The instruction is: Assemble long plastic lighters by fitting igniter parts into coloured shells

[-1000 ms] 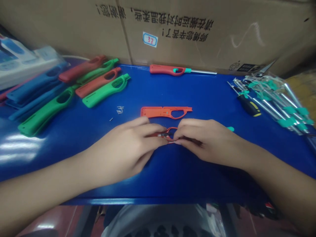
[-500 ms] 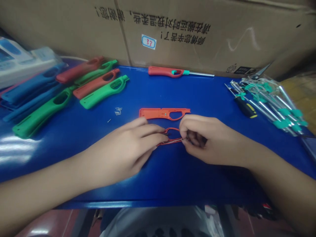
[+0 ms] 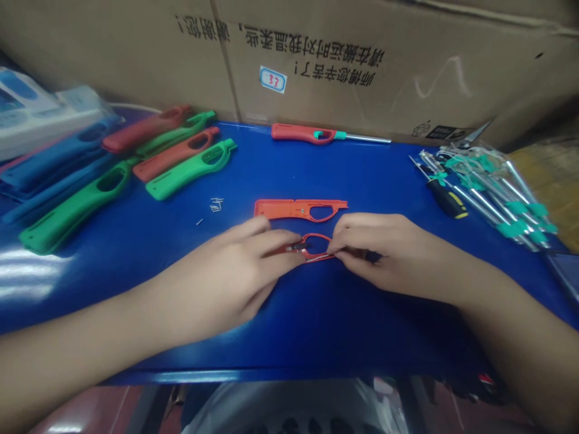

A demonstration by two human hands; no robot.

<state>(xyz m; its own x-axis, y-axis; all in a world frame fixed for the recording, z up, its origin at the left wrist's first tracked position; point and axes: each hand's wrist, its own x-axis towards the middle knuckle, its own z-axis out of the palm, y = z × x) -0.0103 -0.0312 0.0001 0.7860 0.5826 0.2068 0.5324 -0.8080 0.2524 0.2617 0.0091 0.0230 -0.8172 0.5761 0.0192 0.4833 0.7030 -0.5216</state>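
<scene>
An orange-red lighter shell half (image 3: 318, 235), its hollow side up, lies between my two hands. My left hand (image 3: 244, 265) grips its handle end, fingers curled over it and covering most of that part. Beside those fingertips a small dark and metallic part shows inside the shell. My right hand (image 3: 380, 253) is closed in a pinch at the shell's nose end, where a thin pale wire runs along the lower edge. Whether its fingertips hold the wire or the shell's edge is hidden. Just beyond lies a second orange shell half (image 3: 280, 209), also inner side up.
Several small screws (image 3: 216, 204) lie left of the shells. Green, red and blue lighter shells (image 3: 194, 169) are piled at the left. A red lighter (image 3: 303, 132) rests by the cardboard box (image 3: 316, 36). Metal lighter tubes (image 3: 493, 193) and a black-yellow screwdriver (image 3: 447, 200) lie at the right.
My right fingers have drawn closer together at the nose end. More of the dark part beside my left fingertips now shows. The left hand has shifted only slightly.
</scene>
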